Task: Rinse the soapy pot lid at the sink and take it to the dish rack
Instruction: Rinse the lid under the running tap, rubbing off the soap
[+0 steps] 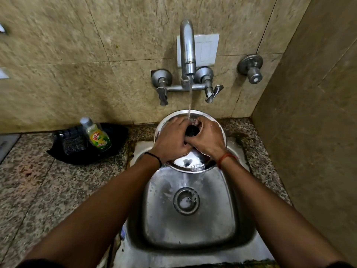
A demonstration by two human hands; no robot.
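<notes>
A round steel pot lid with a black knob is held over the back of the steel sink. Water runs from the wall tap in a thin stream onto the lid near the knob. My left hand lies on the lid's left half, fingers curled by the knob. From the right, my right hand covers the lid and closes around the knob. Both hands touch each other at the middle. Water drains off the lid's front edge into the basin.
A black tray on the granite counter left of the sink holds a green dish soap bottle and a dark scrubber. Tiled walls stand behind and close on the right, with a spare valve. No dish rack is in view.
</notes>
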